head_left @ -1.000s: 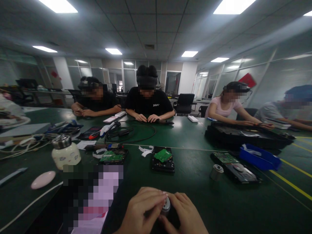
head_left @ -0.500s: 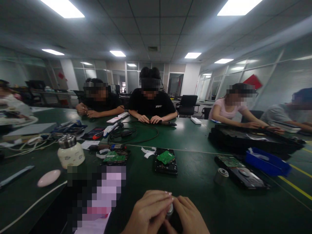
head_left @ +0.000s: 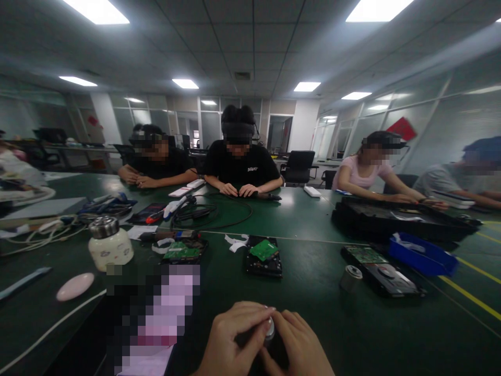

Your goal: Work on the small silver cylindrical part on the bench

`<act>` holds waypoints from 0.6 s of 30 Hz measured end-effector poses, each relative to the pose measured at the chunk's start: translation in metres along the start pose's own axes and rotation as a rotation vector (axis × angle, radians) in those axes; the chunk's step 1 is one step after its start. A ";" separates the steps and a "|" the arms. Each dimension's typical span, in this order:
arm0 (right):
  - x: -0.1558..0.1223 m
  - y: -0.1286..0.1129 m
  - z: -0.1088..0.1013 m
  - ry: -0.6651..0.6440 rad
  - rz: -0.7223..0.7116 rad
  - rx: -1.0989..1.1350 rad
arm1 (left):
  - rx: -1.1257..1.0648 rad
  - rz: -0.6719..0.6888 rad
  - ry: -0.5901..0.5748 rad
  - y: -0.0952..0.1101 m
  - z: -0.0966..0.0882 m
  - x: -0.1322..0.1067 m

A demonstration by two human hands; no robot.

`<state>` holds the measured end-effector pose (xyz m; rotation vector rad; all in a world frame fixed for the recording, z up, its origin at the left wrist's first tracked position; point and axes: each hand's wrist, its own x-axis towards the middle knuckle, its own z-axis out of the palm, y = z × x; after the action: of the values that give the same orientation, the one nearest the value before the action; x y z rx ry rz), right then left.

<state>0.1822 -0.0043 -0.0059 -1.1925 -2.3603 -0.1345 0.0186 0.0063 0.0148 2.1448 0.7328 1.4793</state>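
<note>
At the bottom centre, my left hand and my right hand meet, fingers closed round a small silver metal cylinder. Only its round, shiny end shows between my left thumb and fingers; the rest is hidden by my hands. My right fingertips press against it from the other side. A similar metal cylinder stands upright on the green table to the right. Beyond my hands lies a hard drive with a green circuit board on top.
Another hard drive and a blue bin are at the right. On the left stand a cream bottle, a pale pink oval object and a blurred-out dark-edged object. Several people sit round the green table.
My left thumb has come up against the cylinder's near side, and my left fingers have shifted slightly. The whole view has moved a little, so things on the table appear farther left.
</note>
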 end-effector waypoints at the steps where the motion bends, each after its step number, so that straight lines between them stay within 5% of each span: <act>1: 0.000 0.000 0.001 0.004 0.001 0.001 | -0.012 -0.013 -0.005 0.000 0.000 0.000; 8: -0.005 0.002 0.007 0.150 -0.006 0.033 | -0.024 -0.014 0.018 -0.001 -0.001 0.001; 18: -0.002 -0.004 -0.002 0.099 0.035 0.105 | -0.019 0.001 0.004 0.000 -0.003 -0.002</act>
<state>0.1808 -0.0085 -0.0042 -1.1498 -2.2313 -0.0559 0.0156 0.0057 0.0145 2.1292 0.7170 1.4852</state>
